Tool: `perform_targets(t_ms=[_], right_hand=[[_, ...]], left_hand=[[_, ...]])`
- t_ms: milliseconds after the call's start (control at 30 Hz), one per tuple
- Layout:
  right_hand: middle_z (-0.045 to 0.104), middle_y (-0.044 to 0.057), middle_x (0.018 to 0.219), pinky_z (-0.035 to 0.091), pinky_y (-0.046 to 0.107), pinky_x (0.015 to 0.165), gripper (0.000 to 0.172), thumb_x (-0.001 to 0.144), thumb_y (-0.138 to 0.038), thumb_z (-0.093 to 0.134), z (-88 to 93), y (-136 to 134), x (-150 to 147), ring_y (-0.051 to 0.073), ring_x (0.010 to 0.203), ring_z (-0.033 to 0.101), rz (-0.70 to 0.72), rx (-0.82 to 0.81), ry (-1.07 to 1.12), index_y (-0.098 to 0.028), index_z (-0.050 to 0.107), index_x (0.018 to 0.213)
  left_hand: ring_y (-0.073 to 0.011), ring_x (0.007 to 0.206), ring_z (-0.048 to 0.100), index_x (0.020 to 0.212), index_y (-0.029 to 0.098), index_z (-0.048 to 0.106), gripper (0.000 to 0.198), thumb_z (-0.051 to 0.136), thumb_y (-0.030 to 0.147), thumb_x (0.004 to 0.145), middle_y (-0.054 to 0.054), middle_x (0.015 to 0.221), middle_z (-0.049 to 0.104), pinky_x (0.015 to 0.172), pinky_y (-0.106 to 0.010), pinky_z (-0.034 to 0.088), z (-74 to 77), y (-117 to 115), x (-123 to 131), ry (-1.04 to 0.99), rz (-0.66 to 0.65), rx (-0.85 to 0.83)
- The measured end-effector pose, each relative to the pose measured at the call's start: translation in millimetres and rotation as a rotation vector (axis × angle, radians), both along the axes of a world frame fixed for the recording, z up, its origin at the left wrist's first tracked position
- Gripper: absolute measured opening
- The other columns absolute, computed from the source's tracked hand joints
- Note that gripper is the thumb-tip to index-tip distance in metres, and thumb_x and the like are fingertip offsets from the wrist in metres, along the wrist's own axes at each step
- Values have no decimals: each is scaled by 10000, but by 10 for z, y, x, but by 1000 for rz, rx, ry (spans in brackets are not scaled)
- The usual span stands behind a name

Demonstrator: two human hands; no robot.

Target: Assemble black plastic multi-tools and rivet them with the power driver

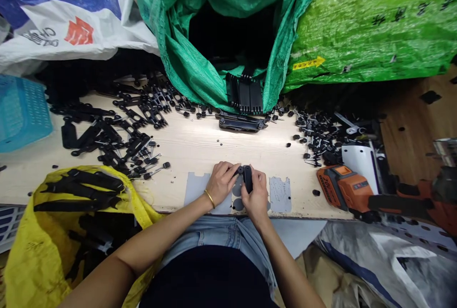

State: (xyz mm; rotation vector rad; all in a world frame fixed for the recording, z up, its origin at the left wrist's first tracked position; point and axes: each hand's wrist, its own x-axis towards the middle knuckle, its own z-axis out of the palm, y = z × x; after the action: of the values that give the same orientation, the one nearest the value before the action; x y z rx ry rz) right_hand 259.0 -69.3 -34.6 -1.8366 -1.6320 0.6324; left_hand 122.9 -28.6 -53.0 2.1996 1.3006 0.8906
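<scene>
A small black plastic part (247,179) stands between my two hands near the front edge of the wooden table (200,148). My right hand (256,196) is closed around it, thumb on its near side. My left hand (222,183), with a gold bracelet at the wrist, has its fingers pinched at the part's left side; what its fingertips hold is too small to make out. Under the hands lie grey plates (280,194) on the wood. Beyond them, black assembled pieces (241,124) rest before the open green sack (171,55).
Black parts (107,134) with metal pins cover the left side. Black-headed bolts (314,132) and an orange power tool (344,186) lie at right. A yellow sack (24,251) and a blue basket (26,113) are on the left.
</scene>
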Motion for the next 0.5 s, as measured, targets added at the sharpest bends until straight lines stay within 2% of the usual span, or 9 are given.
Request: perform_targets(t_ms=[233, 300, 433, 500], right_hand=[[467, 65, 987, 481, 390, 850, 553, 761, -158, 485, 45, 16, 39, 212, 933, 529, 21, -45, -3, -212, 454, 1310], [467, 60, 977, 483, 383, 843, 553, 750, -157, 485, 39, 17, 32, 210, 926, 530, 11, -42, -12, -215, 465, 1300], [459, 60, 978, 487, 373, 835, 584, 715, -136, 479, 18, 21, 10, 208, 922, 526, 11, -17, -36, -215, 470, 1293], [454, 58, 977, 485, 376, 843, 590, 710, -134, 479, 18, 23, 4, 206, 920, 522, 15, -18, -41, -216, 466, 1294]], left_hand=[[-189, 836, 492, 1181, 163, 527, 290, 454, 169, 900, -60, 877, 535, 760, -335, 483, -24, 138, -32, -50, -165, 37], [-190, 837, 488, 1172, 165, 528, 286, 448, 158, 898, -58, 874, 529, 762, -335, 487, -20, 104, 10, -47, -144, 40], [-197, 840, 481, 1192, 150, 511, 309, 422, 136, 896, -62, 864, 514, 759, -344, 487, -29, 33, 82, -44, 20, 15], [-196, 848, 482, 1182, 147, 519, 300, 427, 145, 896, -64, 869, 515, 766, -343, 487, -37, 82, 53, -45, -40, 3]])
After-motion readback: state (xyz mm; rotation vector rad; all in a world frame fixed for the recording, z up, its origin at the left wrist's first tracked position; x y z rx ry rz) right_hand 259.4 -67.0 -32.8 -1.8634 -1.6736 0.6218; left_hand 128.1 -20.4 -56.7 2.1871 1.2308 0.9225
